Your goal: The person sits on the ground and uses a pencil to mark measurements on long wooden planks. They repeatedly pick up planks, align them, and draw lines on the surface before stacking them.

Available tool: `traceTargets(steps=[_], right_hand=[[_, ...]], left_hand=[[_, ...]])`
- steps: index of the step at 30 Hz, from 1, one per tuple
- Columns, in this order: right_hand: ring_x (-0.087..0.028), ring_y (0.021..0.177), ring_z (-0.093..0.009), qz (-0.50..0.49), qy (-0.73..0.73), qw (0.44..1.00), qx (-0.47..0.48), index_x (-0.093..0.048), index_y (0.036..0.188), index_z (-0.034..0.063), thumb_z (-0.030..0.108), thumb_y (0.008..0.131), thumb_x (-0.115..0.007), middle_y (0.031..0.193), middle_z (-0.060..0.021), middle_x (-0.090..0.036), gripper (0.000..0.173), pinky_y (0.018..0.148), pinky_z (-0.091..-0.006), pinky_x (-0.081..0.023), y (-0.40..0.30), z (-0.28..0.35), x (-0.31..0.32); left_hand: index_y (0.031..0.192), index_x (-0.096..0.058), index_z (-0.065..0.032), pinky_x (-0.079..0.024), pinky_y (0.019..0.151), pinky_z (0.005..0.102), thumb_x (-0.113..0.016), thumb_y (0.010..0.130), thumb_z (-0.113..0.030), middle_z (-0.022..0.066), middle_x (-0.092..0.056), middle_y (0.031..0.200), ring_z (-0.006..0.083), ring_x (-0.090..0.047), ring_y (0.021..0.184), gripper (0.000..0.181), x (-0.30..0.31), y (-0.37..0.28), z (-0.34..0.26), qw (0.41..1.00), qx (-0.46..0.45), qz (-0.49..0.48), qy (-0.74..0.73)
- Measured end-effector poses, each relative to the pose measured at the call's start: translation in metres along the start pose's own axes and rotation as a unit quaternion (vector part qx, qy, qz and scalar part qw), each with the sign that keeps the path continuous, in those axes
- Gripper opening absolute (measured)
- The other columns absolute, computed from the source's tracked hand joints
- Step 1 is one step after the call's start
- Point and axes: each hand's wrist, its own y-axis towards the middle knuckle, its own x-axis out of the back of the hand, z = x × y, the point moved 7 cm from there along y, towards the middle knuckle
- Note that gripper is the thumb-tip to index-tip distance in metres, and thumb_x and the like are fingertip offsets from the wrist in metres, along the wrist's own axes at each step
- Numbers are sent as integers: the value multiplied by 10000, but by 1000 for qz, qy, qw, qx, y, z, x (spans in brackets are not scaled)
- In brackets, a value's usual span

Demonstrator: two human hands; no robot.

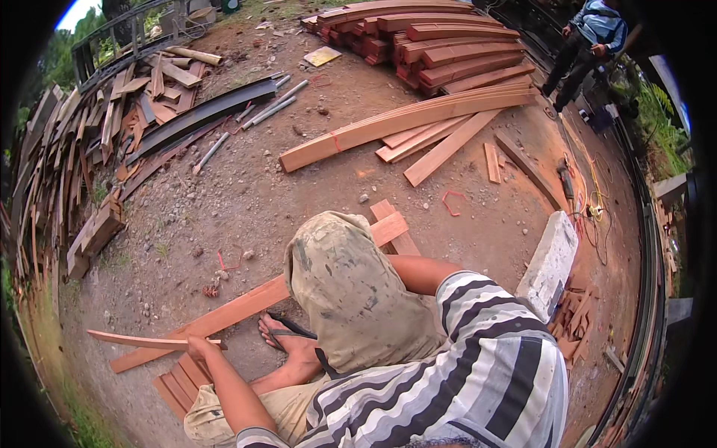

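My left hand (201,347) is closed around a thin, slightly bent wooden strip (134,339), near the strip's right end. Beneath it, a long reddish plank (241,307) runs diagonally over the ground and passes behind my raised knee, where its far end rests across a short board (403,244). Several boards (182,383) lie side by side below my left hand, partly covered by my trouser leg. My right forearm reaches behind that knee, so my right hand is hidden. My sandalled foot is beside the long plank.
Long planks (403,126) lie ahead, with a large timber stack (459,53) beyond. Scrap wood (61,162) is heaped at left. At right are a pale block (552,263), a power tool (566,179), cords (596,196) and offcuts (577,319). A person (588,45) stands at upper right.
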Motion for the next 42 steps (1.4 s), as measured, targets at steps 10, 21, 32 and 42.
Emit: traceTargets(steps=[10, 21, 32, 42], right_hand=[[-551, 1277, -265, 34, -207, 970, -126, -714, 1182, 173, 253, 800, -798, 1295, -101, -606, 399, 1009, -425, -440, -92, -152, 72], [-599, 1283, -347, -171, -87, 904, -382, -670, 1365, 110, 330, 832, -873, 1324, -142, -630, 612, 1036, -511, -531, -157, -247, 117], [-563, 1292, -282, -51, -17, 998, 23, -582, 1507, 145, 317, 855, -807, 1349, -110, -604, 711, 1021, -428, -459, 7, -32, -15], [-584, 1179, -242, -40, -21, 999, 8, -672, 1456, 211, 301, 828, -842, 1140, -54, -687, 657, 946, -417, -411, 12, -101, 5]], left_hand=[[1276, -687, 155, -557, 964, 573, -702, 886, -416, 295, -710, 1276, 443, -707, 1130, 691, 8, -6, -16, 994, -32, -16, 104], [1356, -592, 81, -496, 1003, 527, -783, 902, -383, 288, -705, 1233, 440, -675, 1123, 677, -85, -31, -29, 924, -288, 66, 245], [1266, -592, 33, -499, 993, 511, -878, 873, -370, 284, -698, 1171, 441, -672, 1091, 632, -129, -89, -21, 815, -379, 198, 390], [1273, -606, 33, -507, 957, 453, -868, 899, -342, 203, -696, 1142, 354, -657, 1040, 591, -137, -71, -23, 845, -373, 185, 336]])
